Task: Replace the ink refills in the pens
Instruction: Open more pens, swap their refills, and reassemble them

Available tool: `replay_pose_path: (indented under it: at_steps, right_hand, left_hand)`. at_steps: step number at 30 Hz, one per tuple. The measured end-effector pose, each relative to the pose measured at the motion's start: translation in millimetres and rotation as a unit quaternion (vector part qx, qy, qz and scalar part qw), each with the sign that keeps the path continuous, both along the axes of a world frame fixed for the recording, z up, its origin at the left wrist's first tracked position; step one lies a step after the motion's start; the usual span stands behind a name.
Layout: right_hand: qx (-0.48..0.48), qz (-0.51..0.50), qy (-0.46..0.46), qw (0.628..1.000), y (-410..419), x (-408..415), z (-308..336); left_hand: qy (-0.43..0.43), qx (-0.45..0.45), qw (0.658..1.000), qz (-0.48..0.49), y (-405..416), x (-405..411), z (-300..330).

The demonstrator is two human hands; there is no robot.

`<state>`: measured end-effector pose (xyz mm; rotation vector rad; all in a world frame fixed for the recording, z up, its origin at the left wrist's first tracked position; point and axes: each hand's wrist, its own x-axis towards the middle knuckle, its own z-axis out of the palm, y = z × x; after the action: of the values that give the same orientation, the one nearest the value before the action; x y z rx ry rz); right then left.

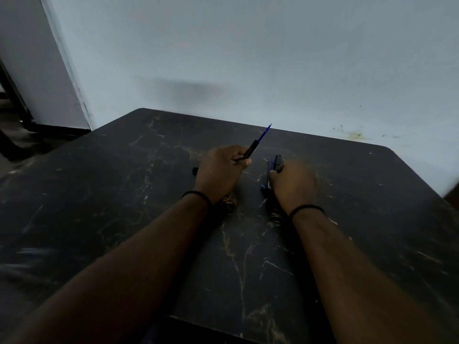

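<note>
The left hand (219, 173) has its grip clenched on a black pen (248, 152) with a blue refill (263, 133) sticking out, tilted up to the far right. The right hand (293, 186), blurred, rests on the dark marbled worktop (124, 194) with its grip curled among loose pens and refills (272, 167); exactly what it grasps cannot be told.

Dark marbled table (124, 194) with loose pens (270, 170), black cap (195, 170).
</note>
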<state>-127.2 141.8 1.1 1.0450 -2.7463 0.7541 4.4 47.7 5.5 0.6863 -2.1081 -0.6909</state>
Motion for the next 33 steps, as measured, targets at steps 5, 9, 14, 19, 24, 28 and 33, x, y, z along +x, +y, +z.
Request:
replay_pose_path:
  at_steps: [5, 9, 14, 19, 24, 28, 33]
  right_hand:
    - [-0.018, 0.007, -0.022, 1.0, 3, -2, -1]
    - [-0.022, 0.004, -0.004, 1.0, 7, -1, -1]
    - [-0.021, -0.013, -0.012, 1.0, 15, -7, 1]
    - [-0.037, -0.017, -0.025, 0.999, 19, -10, 0]
    - [-0.043, -0.017, -0.026, 0.999, 19, -8, 1]
    - [-0.031, -0.029, -0.027, 0.999, 22, -10, 1]
    - [-0.059, -0.044, -0.026, 0.997, 31, -16, 3]
  left_hand:
    - [-0.026, 0.032, 0.999, 0.0, -1, -3, -3]
    - [-0.059, 0.068, 0.996, -0.021, 1, -14, -5]
    - [-0.07, 0.109, 0.991, -0.038, 5, -32, -4]
    - [-0.067, 0.118, 0.99, -0.031, 6, -44, -4]
    - [-0.031, 0.145, 0.988, -0.041, 6, -44, -4]
    - [0.006, 0.16, 0.986, -0.05, 8, -36, -4]
    - [0.022, 0.144, 0.988, -0.045, 9, -27, -1]
